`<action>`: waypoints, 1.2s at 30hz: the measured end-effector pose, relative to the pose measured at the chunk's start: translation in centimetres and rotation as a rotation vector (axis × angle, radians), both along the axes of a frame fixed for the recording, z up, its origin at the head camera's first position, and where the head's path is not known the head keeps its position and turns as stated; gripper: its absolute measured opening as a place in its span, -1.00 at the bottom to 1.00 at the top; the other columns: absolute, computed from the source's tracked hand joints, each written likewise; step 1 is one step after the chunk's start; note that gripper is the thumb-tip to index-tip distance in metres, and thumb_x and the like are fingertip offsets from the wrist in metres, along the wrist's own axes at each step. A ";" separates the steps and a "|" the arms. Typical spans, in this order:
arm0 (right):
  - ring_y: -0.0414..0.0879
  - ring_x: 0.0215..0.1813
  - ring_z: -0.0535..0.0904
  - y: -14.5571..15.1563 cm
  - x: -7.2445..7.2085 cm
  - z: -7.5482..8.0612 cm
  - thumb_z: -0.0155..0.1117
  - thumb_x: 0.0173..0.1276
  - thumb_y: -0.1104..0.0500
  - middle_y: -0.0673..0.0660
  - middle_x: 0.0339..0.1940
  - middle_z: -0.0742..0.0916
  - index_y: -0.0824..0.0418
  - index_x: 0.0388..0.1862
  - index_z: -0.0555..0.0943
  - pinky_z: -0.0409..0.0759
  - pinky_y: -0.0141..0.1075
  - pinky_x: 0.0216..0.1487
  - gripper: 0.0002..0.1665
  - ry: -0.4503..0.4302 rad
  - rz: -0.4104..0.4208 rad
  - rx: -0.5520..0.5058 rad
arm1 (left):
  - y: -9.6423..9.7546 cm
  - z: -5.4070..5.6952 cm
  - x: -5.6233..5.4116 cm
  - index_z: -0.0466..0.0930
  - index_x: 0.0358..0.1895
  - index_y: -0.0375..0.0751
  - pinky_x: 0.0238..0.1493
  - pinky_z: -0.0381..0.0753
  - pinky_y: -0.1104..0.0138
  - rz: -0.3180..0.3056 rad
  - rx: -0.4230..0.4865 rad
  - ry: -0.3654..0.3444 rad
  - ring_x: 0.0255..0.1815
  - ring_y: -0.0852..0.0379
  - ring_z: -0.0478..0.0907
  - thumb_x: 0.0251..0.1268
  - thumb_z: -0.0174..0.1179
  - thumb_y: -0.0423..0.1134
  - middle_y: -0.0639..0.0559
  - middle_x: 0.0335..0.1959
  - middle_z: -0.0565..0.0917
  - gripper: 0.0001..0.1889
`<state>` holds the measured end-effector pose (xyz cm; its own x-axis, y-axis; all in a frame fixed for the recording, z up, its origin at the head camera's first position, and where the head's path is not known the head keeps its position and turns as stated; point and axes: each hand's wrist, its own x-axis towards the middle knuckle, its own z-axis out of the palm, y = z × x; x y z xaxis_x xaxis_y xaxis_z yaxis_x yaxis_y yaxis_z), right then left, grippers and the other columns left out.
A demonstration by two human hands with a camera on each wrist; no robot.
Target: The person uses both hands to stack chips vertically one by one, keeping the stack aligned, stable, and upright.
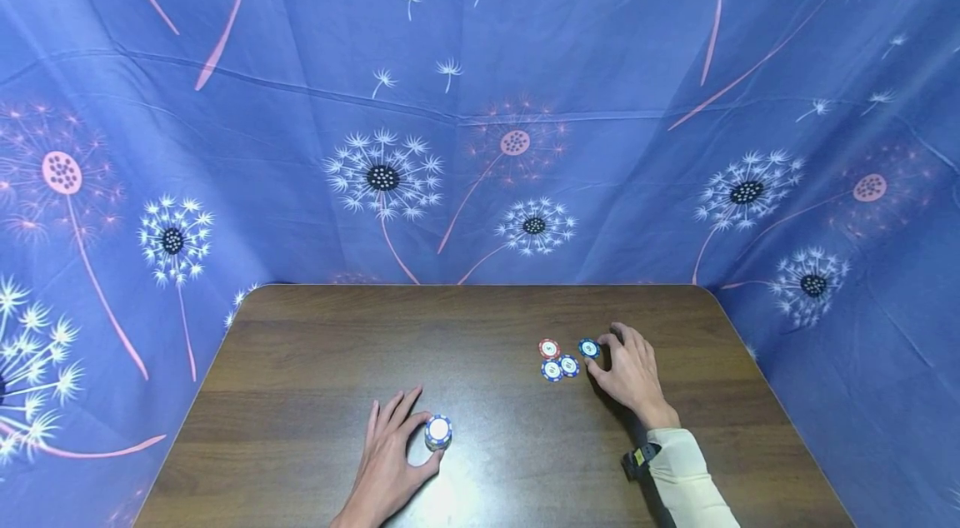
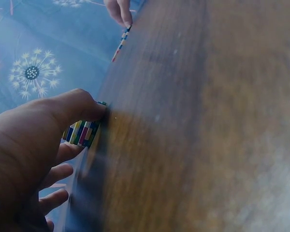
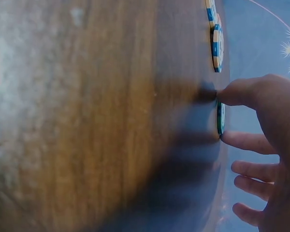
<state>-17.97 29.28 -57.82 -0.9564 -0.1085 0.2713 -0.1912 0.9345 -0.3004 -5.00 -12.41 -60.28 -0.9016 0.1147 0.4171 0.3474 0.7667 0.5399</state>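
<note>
The left hand (image 1: 387, 460) grips a stack (image 1: 438, 430) of chips on the table (image 1: 322, 345) between thumb and forefinger — other fingers extended. The right hand (image 1: 632, 371) pinches a dark chip (image 1: 588, 348) by its edges — perhaps flat on the wood — just beside a red chip (image 1: 549, 348) and two blue chips (image 1: 552, 371).

Lighting: bright in the head view, dimmer and hazier at both wrists.
Strong glare whitens the table (image 1: 315, 361) at the bottom centre of the head view; the right hand (image 1: 632, 370) casts dark shadows across it. In both wrist views its nearest surface is soft and blurred.
</note>
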 end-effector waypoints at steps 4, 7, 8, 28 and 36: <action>0.50 0.49 0.34 0.1 -0.2 0.0 0.56 0.27 0.07 0.52 0.44 0.49 0.35 0.01 0.68 0.26 0.46 0.47 -0.53 -0.030 0.002 0.004 | 0.0 0.0 0.0 0.78 -0.10 -0.07 0.51 0.12 -0.42 -0.002 0.003 0.002 0.47 -0.35 0.47 -0.21 0.67 -0.08 -0.14 0.48 0.58 -0.52; 0.50 0.51 0.31 0.2 -0.4 0.0 0.54 0.29 0.05 0.52 0.46 0.47 0.35 0.01 0.68 0.22 0.45 0.50 -0.54 -0.050 0.001 0.007 | 0.0 0.0 0.0 0.77 -0.11 -0.07 0.50 0.13 -0.43 -0.005 0.007 0.009 0.46 -0.36 0.47 -0.21 0.66 -0.09 -0.15 0.47 0.59 -0.52; 0.50 0.51 0.31 0.2 -0.5 -0.1 0.54 0.29 0.05 0.52 0.46 0.47 0.34 0.01 0.68 0.22 0.45 0.50 -0.54 -0.053 0.001 0.010 | 0.0 0.0 0.0 0.77 -0.11 -0.07 0.49 0.14 -0.43 -0.005 0.005 0.012 0.46 -0.36 0.47 -0.21 0.66 -0.09 -0.15 0.47 0.59 -0.52; 0.49 0.45 0.40 0.4 -0.9 -0.7 0.56 0.17 0.04 0.50 0.41 0.54 0.28 -0.22 0.60 0.31 0.43 0.45 -0.59 0.035 0.017 0.010 | -0.1 -0.2 0.0 0.77 -0.09 -0.04 0.54 0.10 -0.41 -0.002 -0.012 -0.018 0.49 -0.33 0.45 -0.17 0.66 -0.06 -0.12 0.50 0.57 -0.52; 0.47 0.47 0.40 0.4 -0.4 -1.0 0.56 0.12 -0.03 0.49 0.47 0.52 0.25 -0.28 0.61 0.28 0.41 0.47 -0.57 0.035 0.017 0.010 | -0.1 -0.3 0.0 0.77 -0.09 -0.03 0.53 0.10 -0.41 -0.001 -0.018 -0.018 0.49 -0.33 0.45 -0.17 0.66 -0.06 -0.13 0.49 0.57 -0.52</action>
